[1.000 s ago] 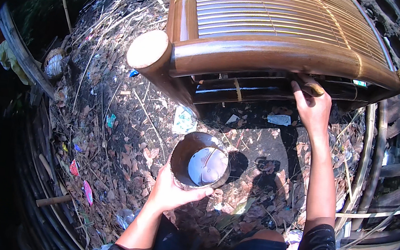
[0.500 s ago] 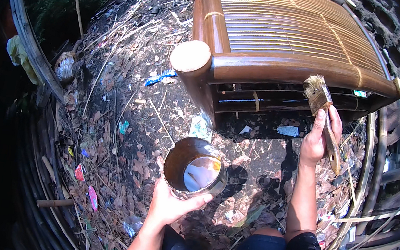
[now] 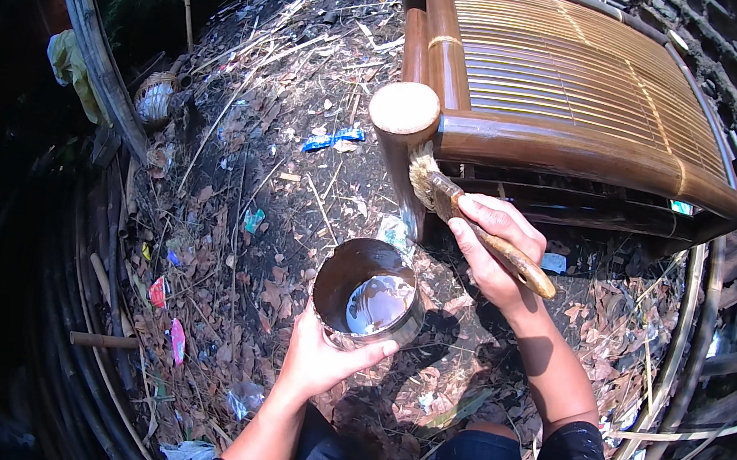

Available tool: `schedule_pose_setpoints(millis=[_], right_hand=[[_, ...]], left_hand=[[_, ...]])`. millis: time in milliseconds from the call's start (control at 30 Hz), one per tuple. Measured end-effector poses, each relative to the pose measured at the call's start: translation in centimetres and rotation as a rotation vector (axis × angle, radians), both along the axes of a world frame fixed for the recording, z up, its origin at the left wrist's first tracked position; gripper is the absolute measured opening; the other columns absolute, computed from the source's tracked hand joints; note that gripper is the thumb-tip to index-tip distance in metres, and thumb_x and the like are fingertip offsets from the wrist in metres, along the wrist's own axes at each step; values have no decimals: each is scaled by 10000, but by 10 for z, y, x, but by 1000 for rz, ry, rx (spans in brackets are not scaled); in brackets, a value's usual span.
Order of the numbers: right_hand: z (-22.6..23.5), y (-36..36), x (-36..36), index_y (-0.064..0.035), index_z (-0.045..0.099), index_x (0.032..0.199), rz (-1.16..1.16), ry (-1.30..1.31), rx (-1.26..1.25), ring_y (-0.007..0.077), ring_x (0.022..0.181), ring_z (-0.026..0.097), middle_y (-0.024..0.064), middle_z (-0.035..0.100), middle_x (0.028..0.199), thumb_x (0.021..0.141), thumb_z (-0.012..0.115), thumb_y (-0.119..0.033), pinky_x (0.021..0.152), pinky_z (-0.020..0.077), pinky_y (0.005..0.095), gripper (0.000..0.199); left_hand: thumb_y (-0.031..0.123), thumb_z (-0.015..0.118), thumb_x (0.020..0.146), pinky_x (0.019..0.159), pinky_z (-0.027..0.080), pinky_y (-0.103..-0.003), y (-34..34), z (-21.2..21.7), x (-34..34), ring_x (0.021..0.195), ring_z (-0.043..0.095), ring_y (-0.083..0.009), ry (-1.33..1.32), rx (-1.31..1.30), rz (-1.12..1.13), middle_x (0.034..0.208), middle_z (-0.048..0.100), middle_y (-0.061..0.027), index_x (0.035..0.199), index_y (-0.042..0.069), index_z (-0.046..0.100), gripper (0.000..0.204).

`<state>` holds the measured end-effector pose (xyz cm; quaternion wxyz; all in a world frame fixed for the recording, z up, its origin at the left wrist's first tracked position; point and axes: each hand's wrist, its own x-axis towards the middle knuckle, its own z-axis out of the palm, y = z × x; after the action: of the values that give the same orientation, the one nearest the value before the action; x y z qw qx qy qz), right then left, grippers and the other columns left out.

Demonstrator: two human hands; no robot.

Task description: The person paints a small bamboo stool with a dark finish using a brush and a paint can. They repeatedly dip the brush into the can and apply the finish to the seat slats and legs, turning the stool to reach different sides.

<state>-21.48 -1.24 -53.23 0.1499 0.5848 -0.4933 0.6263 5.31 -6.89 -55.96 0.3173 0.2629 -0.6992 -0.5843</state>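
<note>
Step in hand looks like brushing a coat onto the bamboo bench, at the post on its near left corner. Right hand is clamped on the handle of the brush, thumb and fingers on opposite sides; bristles point up-left and look to be against the post, just below its pale cut end. Left hand grips the tin from the near left, thumb along the near side; its other fingers are mostly hidden. Tin sits near that corner, below the post in view, mouth up, shiny liquid inside. Brown surfaces on post and front rail look glossy; can't tell wet from dry. My read: next move calls for a light stroke along the post's length, bristles flat to the curve, tin kept level and clear of the wrist. Risks: drips onto the leaf-strewn ground, or smearing the pale cut end.
</note>
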Motion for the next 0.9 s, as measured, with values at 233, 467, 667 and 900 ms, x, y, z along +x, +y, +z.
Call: schedule_pose_setpoints(millis=[233,467,667,900], right_hand=[[50,-16,8,-66,789,1107,50,457,182,267,901,757,116,763,1049,804,862,-38,776,618,346,313],[60,-32,20,-34,769,1126,25,502,404,289,963,752,131,764,1049,812,844,13,862,623,356,327],[102,-22,31,3,764,1085,-23,333,404,297,906,763,158,772,1007,856,810,-16,815,618,363,235],[161,-56,28,13,756,1113,128,-85,378,143,952,720,90,774,1005,923,794,-107,819,566,293,227]], left_hand=[[235,988,694,1098,495,-408,2,5,7,1233,649,-233,-38,64,22,1335,673,-163,1436,-21,518,915],[238,985,700,1114,486,-402,-3,9,15,1276,632,-229,-7,151,-35,1363,665,-154,1485,-7,489,960],[290,975,701,1141,464,-411,-3,1,18,1324,604,-255,-14,100,-54,1425,621,-172,1509,-9,466,1001],[381,977,674,1128,484,-429,-12,-11,7,1321,623,-295,28,25,-50,1421,631,-177,1546,42,449,1074]])
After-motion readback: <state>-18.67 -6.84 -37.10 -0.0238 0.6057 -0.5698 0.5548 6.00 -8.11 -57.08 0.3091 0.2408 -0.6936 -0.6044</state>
